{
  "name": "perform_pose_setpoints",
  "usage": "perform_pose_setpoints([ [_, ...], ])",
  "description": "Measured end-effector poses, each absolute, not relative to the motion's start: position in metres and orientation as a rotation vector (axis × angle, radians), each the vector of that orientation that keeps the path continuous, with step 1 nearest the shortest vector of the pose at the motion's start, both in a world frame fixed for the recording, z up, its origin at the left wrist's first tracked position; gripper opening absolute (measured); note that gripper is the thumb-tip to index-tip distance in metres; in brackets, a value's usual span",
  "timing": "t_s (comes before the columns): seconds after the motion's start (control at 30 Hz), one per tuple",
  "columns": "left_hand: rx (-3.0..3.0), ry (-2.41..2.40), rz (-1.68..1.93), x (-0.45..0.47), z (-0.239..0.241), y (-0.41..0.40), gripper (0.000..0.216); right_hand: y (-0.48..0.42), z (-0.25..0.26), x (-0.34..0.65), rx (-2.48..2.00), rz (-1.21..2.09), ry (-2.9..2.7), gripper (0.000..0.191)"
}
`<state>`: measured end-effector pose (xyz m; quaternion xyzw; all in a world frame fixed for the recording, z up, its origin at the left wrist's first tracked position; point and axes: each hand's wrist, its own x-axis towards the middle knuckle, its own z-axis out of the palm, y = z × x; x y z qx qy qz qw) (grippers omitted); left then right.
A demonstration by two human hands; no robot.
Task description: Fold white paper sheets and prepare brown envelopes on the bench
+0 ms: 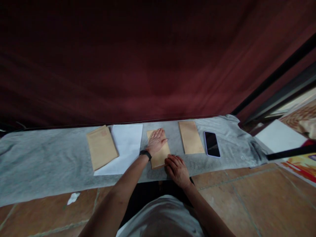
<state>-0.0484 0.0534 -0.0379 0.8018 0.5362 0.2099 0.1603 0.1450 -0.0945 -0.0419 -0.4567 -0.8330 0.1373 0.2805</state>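
Note:
A brown paper envelope (pixel 161 154) lies on the grey cloth in front of me. My left hand (pixel 157 141) rests flat on its upper part, fingers stretched out and palm down, with a black band on the wrist. At the near right corner of that envelope is my right hand (pixel 178 169), its fingers bent and closed around the corner, which they partly hide. Another brown envelope (pixel 192 137) lies to the right. Over on the left, a stack of brown envelopes (pixel 101 148) partly covers white paper sheets (pixel 128 141).
A phone (pixel 211 144) with a pale purple case lies right of the envelopes. The grey cloth (pixel 49 158) covers a long narrow surface before a dark red curtain (pixel 148 65). A white scrap (pixel 73 198) is on the tiled floor (pixel 222 204); a white box (pixel 280 138) stands at right.

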Motion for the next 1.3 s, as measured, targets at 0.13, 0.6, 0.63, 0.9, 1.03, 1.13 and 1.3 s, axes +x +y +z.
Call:
perform_pose_setpoints([
  [0.13,2.278,1.456,0.581,-0.051,-0.037,0.041,0.062,-0.095,-0.04,0.146,-1.225,0.389,-2.234,0.035],
  [0.6,2.115,1.226,0.624,-0.052,-0.028,-0.03,0.054,-0.097,-0.045,0.15,-1.199,0.384,-2.291,0.046],
  [0.63,2.113,1.22,0.611,-0.053,-0.027,-0.037,0.054,-0.097,-0.047,0.15,-1.196,0.381,-2.29,0.046],
  [0.9,2.138,1.084,0.625,-0.057,-0.019,-0.081,0.057,-0.097,-0.055,0.149,-1.215,0.339,-2.295,0.045],
  [1.03,2.11,1.054,0.679,-0.06,-0.019,-0.094,0.06,-0.098,-0.055,0.149,-1.225,0.337,-2.291,0.045],
  [1.13,2.085,1.064,0.69,-0.062,-0.021,-0.1,0.061,-0.096,-0.056,0.15,-1.222,0.369,-2.279,0.044],
  [1.3,2.056,1.037,0.751,-0.068,-0.026,-0.106,0.059,-0.086,-0.055,0.153,-1.207,0.441,-2.271,0.043],
])
